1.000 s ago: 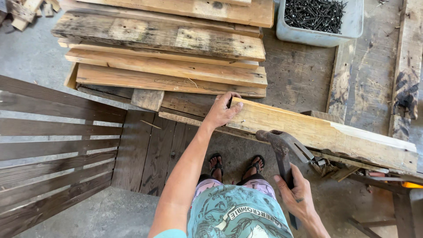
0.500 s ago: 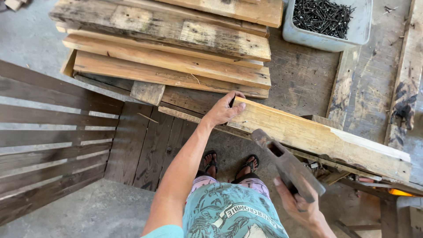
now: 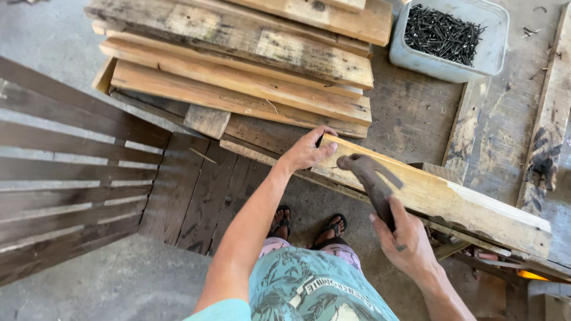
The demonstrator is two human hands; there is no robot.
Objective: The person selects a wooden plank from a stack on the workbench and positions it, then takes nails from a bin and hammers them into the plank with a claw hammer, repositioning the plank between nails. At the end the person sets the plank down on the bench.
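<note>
A pale, rough plank (image 3: 428,196) lies slanted across the workbench (image 3: 416,113), just below the stacked boards (image 3: 238,77). The left hand (image 3: 308,150) clasps its near end, fingers curled over. The right hand (image 3: 404,244) is clenched on a hammer (image 3: 366,178), head above the plank.

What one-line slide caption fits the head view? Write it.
Left hand steadies a pale wooden plank; right hand swings a dark hammer beside a grey tub of black nails.
</note>
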